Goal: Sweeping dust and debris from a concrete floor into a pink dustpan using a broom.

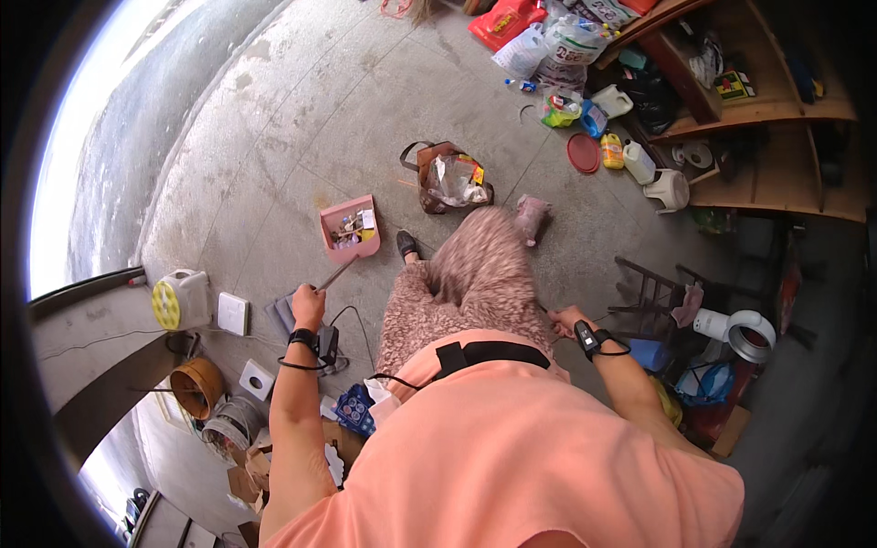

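My left hand (309,306) grips the metal handle (339,272) of a pink plastic dustpan (354,252). The pan rests on the floor ahead of my feet and holds mixed litter, with paper scraps and small bits among it. By my right hip, my right hand (566,320) is closed around a thin dark rod, mostly hidden by the hand and my trousers. Just beyond my knees stands an open brown bag (431,198) with clear plastic and a red-and-yellow packet inside. A pinkish cloth-like bundle (532,218) lies beside my raised knee, which is blurred.
Bottles, jugs (638,163) and filled plastic bags (521,51) line the floor near a wooden shelf unit (747,127) at right. A dark wooden rack (644,291) and a white bladeless fan (750,335) lie nearby. A white container (188,298) and buckets (196,388) stand at left.
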The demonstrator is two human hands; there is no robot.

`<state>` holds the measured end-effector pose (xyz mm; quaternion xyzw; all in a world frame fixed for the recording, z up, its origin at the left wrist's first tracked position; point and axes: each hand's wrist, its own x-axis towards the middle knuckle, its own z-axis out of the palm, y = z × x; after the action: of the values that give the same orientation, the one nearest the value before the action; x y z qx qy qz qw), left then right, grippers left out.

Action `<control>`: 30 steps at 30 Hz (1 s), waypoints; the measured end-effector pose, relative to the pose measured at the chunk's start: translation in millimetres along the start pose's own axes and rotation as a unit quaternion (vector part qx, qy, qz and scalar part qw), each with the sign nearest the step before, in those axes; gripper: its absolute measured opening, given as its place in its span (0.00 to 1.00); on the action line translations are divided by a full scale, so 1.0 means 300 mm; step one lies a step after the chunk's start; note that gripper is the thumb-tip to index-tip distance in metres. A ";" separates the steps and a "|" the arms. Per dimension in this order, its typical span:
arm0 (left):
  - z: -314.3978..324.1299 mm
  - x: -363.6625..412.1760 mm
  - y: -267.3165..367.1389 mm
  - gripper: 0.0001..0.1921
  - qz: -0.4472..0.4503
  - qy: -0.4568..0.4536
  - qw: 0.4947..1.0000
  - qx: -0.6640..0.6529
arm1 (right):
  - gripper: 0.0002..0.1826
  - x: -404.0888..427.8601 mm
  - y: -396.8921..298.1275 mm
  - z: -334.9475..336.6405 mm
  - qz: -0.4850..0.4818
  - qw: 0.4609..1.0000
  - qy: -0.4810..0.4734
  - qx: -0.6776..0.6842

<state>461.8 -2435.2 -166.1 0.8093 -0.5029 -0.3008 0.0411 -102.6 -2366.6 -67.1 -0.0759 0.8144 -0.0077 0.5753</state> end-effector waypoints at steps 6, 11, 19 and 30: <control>-0.076 -0.074 0.100 0.13 0.030 0.015 0.999 0.026 | 0.12 0.041 0.157 -0.024 -0.028 0.998 -0.054 0.013; -0.285 -0.276 0.108 0.12 0.086 0.055 0.994 -0.031 | 0.15 0.027 0.238 0.002 -0.052 0.991 -0.098 0.069; -0.688 -0.572 0.463 0.10 0.020 -0.075 0.970 -0.231 | 0.16 0.020 0.444 0.111 -0.026 0.990 -0.079 0.111; -0.424 -0.521 0.565 0.11 -0.076 -0.166 0.867 -0.464 | 0.15 0.010 0.395 0.133 0.004 0.993 -0.066 0.101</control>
<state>346.3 -2417.4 70.0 0.6707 -0.2422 -0.6313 0.3048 -79.6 -2246.9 -95.2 -0.0144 0.7697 -0.0830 0.6329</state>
